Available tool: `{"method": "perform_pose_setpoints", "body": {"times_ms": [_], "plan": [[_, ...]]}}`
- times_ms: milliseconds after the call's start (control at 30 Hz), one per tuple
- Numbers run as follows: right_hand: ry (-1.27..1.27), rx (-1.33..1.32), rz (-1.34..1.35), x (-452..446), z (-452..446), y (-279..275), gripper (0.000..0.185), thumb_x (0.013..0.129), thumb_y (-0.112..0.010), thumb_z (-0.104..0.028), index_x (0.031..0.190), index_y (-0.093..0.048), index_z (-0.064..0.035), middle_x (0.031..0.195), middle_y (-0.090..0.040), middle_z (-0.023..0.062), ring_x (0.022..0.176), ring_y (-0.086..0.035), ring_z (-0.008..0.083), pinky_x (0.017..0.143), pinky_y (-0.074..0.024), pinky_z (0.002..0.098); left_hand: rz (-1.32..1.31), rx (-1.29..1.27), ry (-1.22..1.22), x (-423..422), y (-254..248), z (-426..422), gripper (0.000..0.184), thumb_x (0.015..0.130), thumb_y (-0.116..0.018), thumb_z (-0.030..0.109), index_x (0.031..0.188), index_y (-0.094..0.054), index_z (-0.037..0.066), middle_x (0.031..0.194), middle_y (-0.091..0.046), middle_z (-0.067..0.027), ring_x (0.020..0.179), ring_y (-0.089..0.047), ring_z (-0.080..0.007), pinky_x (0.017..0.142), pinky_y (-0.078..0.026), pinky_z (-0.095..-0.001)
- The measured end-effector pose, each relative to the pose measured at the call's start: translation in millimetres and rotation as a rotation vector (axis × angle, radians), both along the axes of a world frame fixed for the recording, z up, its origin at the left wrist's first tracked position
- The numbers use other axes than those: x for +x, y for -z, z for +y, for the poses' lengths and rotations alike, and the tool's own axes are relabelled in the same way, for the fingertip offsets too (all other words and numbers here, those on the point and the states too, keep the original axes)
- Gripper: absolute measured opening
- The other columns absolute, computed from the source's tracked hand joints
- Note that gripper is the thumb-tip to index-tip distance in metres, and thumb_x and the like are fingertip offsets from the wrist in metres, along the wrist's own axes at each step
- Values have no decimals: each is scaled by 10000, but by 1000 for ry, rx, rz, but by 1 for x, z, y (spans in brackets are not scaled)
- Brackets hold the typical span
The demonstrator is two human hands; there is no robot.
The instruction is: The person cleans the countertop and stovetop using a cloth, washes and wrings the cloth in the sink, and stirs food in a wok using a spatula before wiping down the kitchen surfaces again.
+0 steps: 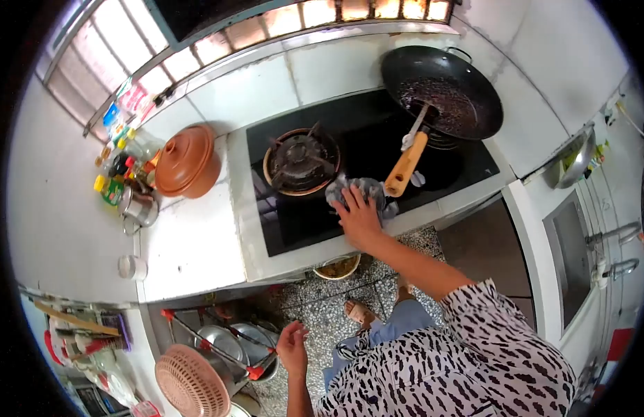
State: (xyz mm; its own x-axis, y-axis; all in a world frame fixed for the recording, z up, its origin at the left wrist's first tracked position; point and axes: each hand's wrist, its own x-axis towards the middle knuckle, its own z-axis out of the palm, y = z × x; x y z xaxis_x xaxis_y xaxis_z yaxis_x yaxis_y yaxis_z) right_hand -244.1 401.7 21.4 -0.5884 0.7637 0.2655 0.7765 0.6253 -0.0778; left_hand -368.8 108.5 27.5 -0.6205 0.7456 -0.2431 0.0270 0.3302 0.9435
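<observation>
My right hand (360, 219) presses down on a crumpled grey cloth (369, 187), with its fingers spread over it. The cloth lies on the black glass top of the gas stove (301, 222), between the left burner (302, 160) and the wooden handle (408, 165) of a black wok (475, 94). Dark liquid and a metal utensil (420, 119) are in the wok, which sits over the right burner. Low in front of the counter, my left hand (292, 347) hangs in the air, fingers loosely bent and holding nothing.
Left of the stove, a brown clay pot (186, 163) stands near several bottles and a metal pitcher (137, 207). Below are a pink basket (190, 382), metal pots (224, 344) and a bowl (337, 267) on the floor. A sink (568, 257) is at the right.
</observation>
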Motion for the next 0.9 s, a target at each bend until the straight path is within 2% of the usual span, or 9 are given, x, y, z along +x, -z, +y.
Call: {"method": "perform_pose_setpoints", "body": {"times_ms": [100, 233, 367, 433, 500, 600, 733, 800, 900], "plan": [[-1, -232, 77, 46, -8, -2, 361, 704, -595, -110, 1056, -526, -63, 1236, -383, 113, 1185, -260, 349, 927, -256, 524, -59, -17, 32, -3, 1, 14, 188, 816, -451, 17, 979, -524, -41, 847, -575, -79, 771, -584, -154, 661, -463, -240], [-94, -255, 111, 116, -19, -4, 201, 629, -510, 7, 809, -579, -53, 996, -521, 95, 1007, -442, 272, 797, -397, 359, -63, 10, 28, -4, -3, 20, 176, 824, -453, 26, 972, -521, -41, 846, -572, -80, 773, -586, -158, 658, -463, -242], [131, -556, 35, 148, 23, -30, 254, 647, -538, 0, 891, -579, -60, 1004, -513, 109, 1051, -389, 315, 868, -372, 432, -78, 31, -37, -2, 6, 7, 167, 826, -464, 46, 958, -523, -37, 856, -589, -90, 774, -588, -158, 640, -459, -234], [280, -392, 742, 147, 38, -38, 270, 674, -506, -5, 937, -549, -51, 1010, -497, 151, 1003, -420, 342, 884, -344, 451, -82, 23, -52, 2, 5, 7, 165, 824, -465, 48, 955, -523, -35, 861, -595, -93, 774, -589, -158, 635, -458, -231], [181, -95, 761, 117, 52, -41, 279, 672, -475, 14, 943, -523, -27, 982, -479, 167, 867, -499, 324, 798, -387, 374, -83, -94, -45, 3, 7, 10, 165, 821, -465, 50, 951, -526, -31, 867, -604, -97, 765, -590, -156, 629, -455, -227], [32, -5, 462, 90, 68, -20, 322, 710, -467, -3, 1029, -455, -44, 1006, -461, 156, 909, -486, 297, 774, -401, 334, -96, -40, -53, 7, 6, 20, 170, 818, -466, 49, 953, -525, -36, 866, -595, -94, 747, -589, -153, 631, -457, -233], [30, -490, 506, 79, 82, -36, 323, 765, -500, -74, 1071, -399, -56, 997, -459, 113, 934, -459, 236, 782, -398, 319, 9, -53, -17, 10, -6, 30, 181, 817, -462, 40, 963, -525, -46, 864, -584, -91, 739, -591, -158, 627, -462, -236], [-1, -717, 560, 79, 124, 32, 358, 771, -531, -121, 1091, -384, -56, 1031, -448, 110, 971, -444, 207, 808, -385, 324, 65, -78, 6, 12, -6, 29, 184, 818, -459, 36, 968, -526, -49, 863, -582, -91, 741, -592, -162, 624, -464, -237], [83, -478, 683, 80, 150, 35, 348, 776, -523, -125, 1088, -386, -55, 1027, -454, 107, 962, -451, 204, 796, -391, 325, -68, -33, -86, 13, -1, 20, 189, 817, -464, 37, 974, -525, -48, 860, -581, -88, 731, -595, -163, 602, -464, -233]]}}
